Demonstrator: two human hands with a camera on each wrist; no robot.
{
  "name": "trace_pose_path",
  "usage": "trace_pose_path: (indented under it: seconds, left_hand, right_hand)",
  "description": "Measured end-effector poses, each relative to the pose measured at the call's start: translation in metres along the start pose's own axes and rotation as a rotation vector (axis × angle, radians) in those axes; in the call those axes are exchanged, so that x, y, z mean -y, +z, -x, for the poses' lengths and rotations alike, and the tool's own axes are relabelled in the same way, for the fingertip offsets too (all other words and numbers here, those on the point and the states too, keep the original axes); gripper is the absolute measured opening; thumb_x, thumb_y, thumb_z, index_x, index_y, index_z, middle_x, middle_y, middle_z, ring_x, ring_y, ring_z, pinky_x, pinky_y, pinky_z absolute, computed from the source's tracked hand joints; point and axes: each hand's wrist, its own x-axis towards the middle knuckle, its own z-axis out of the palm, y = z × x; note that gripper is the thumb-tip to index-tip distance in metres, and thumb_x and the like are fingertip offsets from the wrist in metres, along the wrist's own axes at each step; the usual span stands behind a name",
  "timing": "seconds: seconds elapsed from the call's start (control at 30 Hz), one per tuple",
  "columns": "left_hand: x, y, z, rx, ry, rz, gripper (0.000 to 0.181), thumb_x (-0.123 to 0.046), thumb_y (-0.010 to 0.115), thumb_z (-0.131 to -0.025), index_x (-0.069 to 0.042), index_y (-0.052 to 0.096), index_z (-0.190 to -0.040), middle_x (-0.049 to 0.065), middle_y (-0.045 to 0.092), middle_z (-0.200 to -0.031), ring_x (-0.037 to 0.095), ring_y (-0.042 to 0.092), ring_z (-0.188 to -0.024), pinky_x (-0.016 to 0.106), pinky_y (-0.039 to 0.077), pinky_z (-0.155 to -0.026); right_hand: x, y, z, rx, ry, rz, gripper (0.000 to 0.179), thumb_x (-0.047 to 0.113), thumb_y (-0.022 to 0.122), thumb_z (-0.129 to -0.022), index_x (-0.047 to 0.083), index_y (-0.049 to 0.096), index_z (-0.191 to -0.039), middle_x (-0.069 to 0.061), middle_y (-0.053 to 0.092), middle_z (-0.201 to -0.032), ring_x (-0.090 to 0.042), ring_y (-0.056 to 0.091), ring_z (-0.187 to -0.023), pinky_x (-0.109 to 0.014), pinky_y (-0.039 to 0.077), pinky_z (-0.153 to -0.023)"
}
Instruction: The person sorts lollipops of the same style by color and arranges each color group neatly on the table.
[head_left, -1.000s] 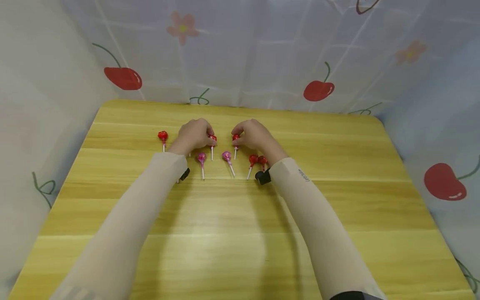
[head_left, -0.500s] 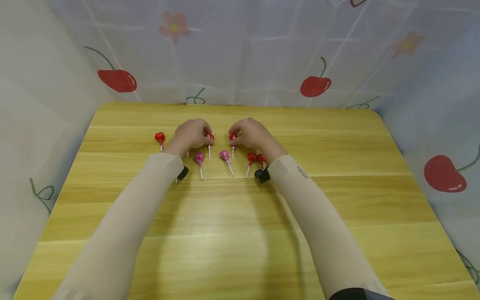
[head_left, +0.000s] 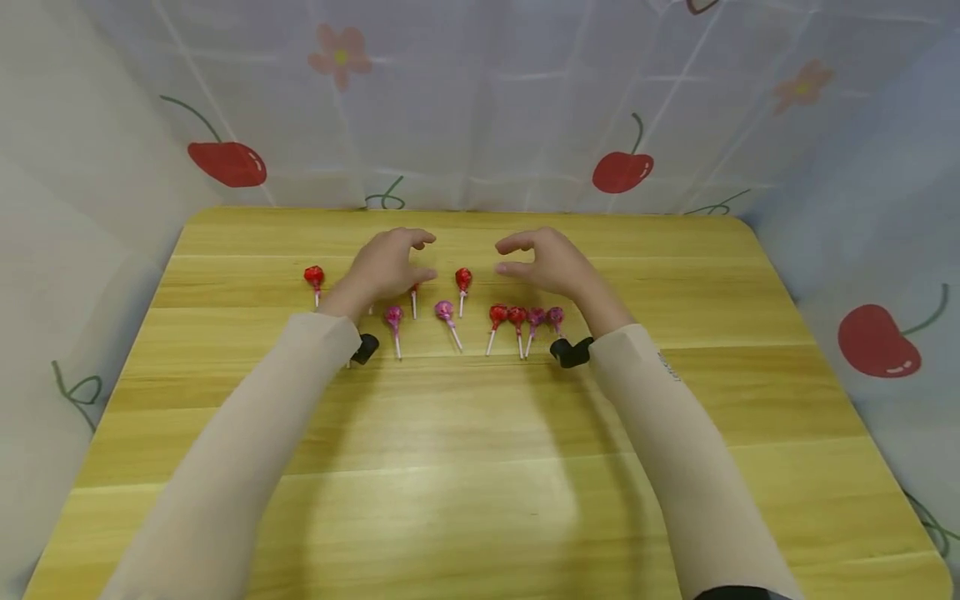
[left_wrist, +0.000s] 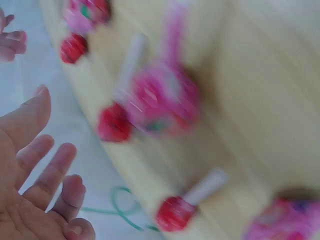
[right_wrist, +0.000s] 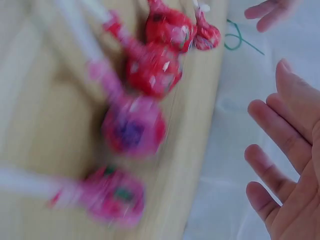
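Note:
My left hand (head_left: 384, 265) hovers with thumb and fingers spread apart, holding nothing. Just below its thumb lies a red lollipop (head_left: 414, 292), partly covered by the hand. To the right, my right hand (head_left: 553, 262) also has its fingers parted around nothing. Between the hands is another red lollipop (head_left: 463, 279), stick toward me. Two pinkish lollipops, a left one (head_left: 393, 317) and a right one (head_left: 445, 311), lie nearer. Below the right hand, a row holds two red lollipops (head_left: 498, 314) and two purple ones (right_wrist: 134, 125). The left wrist view shows red lollipops (left_wrist: 175, 214) beyond a pink one (left_wrist: 162, 100).
A red lollipop (head_left: 313, 276) lies left of the left hand. The wooden table (head_left: 450, 500) ends at a curtain (head_left: 480, 108) printed with cherries at the back. Black wrist cameras (head_left: 572, 352) sit under both sleeves.
Both hands have let go of the two red lollipops, which stay on the table. The right hand has moved right, uncovering two purple lollipops; the left hand's fingers have spread.

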Motion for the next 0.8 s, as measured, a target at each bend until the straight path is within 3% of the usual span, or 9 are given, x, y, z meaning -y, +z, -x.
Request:
trace_pose_path:
  seconds: [0.17,0.37,0.47,0.57,0.73,0.8]
  left_hand:
    - [-0.036,0.014,0.003,0.029,0.121,-0.063,0.05,-0.029,0.072,-0.092,-0.014,0.058,-0.137,0.007,0.061,-0.136,0.03,0.051,-0.13,0.048,0.042,-0.108]
    - [-0.073,0.037,0.005,0.09,0.229,-0.282,0.046,-0.028,0.074,-0.09,-0.017,0.064,-0.133,0.002,0.068,-0.128,0.03,0.057,-0.115,0.047,0.05,-0.093]
    - [-0.078,0.048,0.002,0.092,0.235,-0.351,0.042,-0.024,0.073,-0.09,-0.018,0.065,-0.131,0.001,0.068,-0.127,0.03,0.059,-0.112,0.047,0.05,-0.092]
    - [-0.077,0.056,-0.002,0.086,0.237,-0.363,0.035,-0.018,0.071,-0.091,-0.017,0.068,-0.126,0.001,0.07,-0.121,0.028,0.06,-0.109,0.047,0.048,-0.095]
    - [-0.077,0.064,-0.008,0.089,0.241,-0.357,0.011,-0.022,0.073,-0.09,-0.015,0.071,-0.098,0.0,0.068,-0.092,0.023,0.055,-0.091,0.042,0.044,-0.087]
    - [-0.078,0.065,-0.009,0.098,0.235,-0.343,0.012,-0.026,0.074,-0.09,-0.015,0.07,-0.09,0.0,0.065,-0.085,0.022,0.052,-0.086,0.04,0.042,-0.082]
  right_hand:
    - [-0.01,0.002,0.02,0.035,-0.019,0.016,0.044,0.033,0.073,-0.091,0.012,0.067,-0.129,-0.005,0.066,-0.132,-0.026,0.054,-0.13,-0.048,0.039,-0.112]
    - [-0.013,0.017,0.037,0.062,-0.063,0.179,0.043,0.035,0.077,-0.087,0.015,0.071,-0.124,-0.002,0.071,-0.122,-0.026,0.056,-0.113,-0.046,0.044,-0.102]
    - [-0.016,0.025,0.041,0.042,-0.097,0.249,0.04,0.035,0.077,-0.087,0.017,0.072,-0.122,0.0,0.073,-0.117,-0.026,0.055,-0.108,-0.044,0.043,-0.098]
    - [-0.018,0.03,0.044,0.022,-0.102,0.283,0.037,0.036,0.076,-0.087,0.018,0.073,-0.119,0.002,0.074,-0.112,-0.025,0.053,-0.101,-0.042,0.041,-0.093]
    - [-0.02,0.033,0.048,-0.001,-0.073,0.26,0.034,0.034,0.078,-0.086,0.019,0.074,-0.117,0.003,0.074,-0.11,-0.022,0.051,-0.098,-0.038,0.04,-0.088]
    - [-0.019,0.033,0.049,-0.011,-0.074,0.247,0.033,0.032,0.078,-0.086,0.02,0.075,-0.116,0.003,0.074,-0.108,-0.022,0.051,-0.099,-0.039,0.039,-0.089]
